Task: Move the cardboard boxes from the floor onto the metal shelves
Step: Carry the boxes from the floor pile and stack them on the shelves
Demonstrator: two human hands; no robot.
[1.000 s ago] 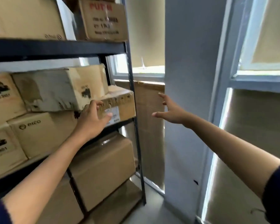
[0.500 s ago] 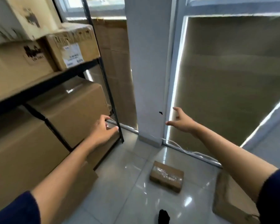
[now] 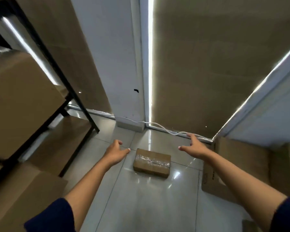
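Note:
A small flat cardboard box (image 3: 152,162) sealed with clear tape lies on the glossy tiled floor, in the middle. My left hand (image 3: 115,152) hovers just left of it, fingers relaxed, holding nothing. Out to the box's right, my right hand (image 3: 194,147) is spread and empty. Neither hand touches the box. The black metal shelves (image 3: 60,77) stand at the left, with large cardboard boxes (image 3: 18,104) on them. A bigger cardboard box (image 3: 241,166) sits on the floor at the right, partly behind my right forearm.
A white pillar (image 3: 122,64) and covered window panels stand ahead. A white cable (image 3: 164,128) runs along the base of the wall. Another cardboard box (image 3: 22,195) sits low at the left, under the shelf.
My view has swung down from the shelf to the floor. My left hand has left the shelved box, and both hands have dropped towards the small box.

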